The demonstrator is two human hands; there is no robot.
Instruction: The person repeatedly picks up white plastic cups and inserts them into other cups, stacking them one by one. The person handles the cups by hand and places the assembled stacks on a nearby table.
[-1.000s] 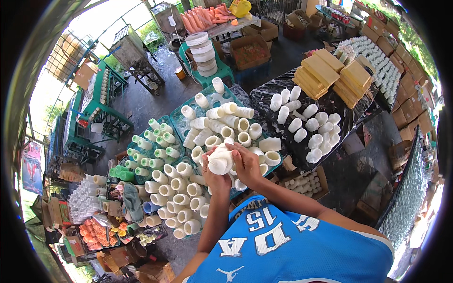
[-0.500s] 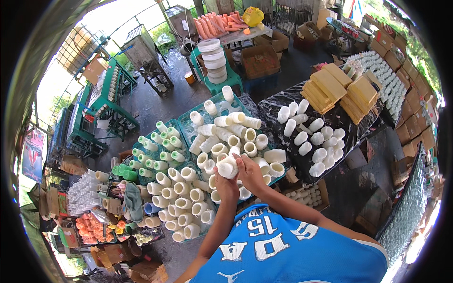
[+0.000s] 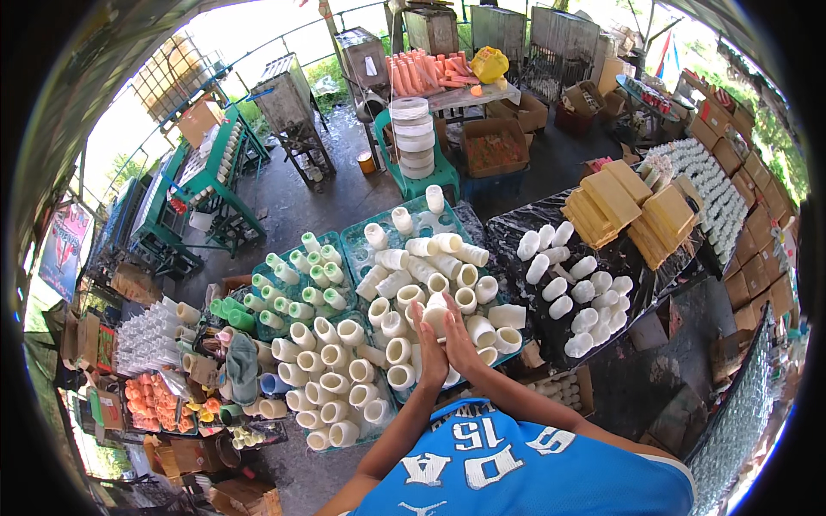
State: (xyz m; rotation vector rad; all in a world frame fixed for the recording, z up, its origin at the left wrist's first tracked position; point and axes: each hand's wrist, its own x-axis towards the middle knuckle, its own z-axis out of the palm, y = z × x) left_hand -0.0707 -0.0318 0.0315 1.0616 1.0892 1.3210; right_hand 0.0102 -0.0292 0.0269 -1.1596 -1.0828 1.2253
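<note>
Between my two palms, above the middle crates, a white candle (image 3: 436, 320) is held. My left hand (image 3: 429, 346) presses its left side and my right hand (image 3: 461, 342) its right side, with the fingers of both stretched out along it. The palms hide most of the candle's sides. Around and below my hands, many hollow cream-white wax cylinders (image 3: 398, 350) lie and stand in a teal plastic crate (image 3: 354, 247). Several more hollow cylinders (image 3: 334, 358) fill the crate to the left.
Green-topped white cylinders (image 3: 317, 275) stand in a crate at the left. To the right, white candles (image 3: 584, 292) and yellowish slabs (image 3: 602, 196) sit on a black-covered table (image 3: 509, 230). Stacked white spools (image 3: 412, 138) stand on a green chair (image 3: 440, 169). Cardboard boxes (image 3: 495, 146) lie beyond.
My fingers have gone from cupping the candle to lying straight along its sides, palms facing each other. The whole view has shifted, with the scene sitting lower and slightly farther right.
</note>
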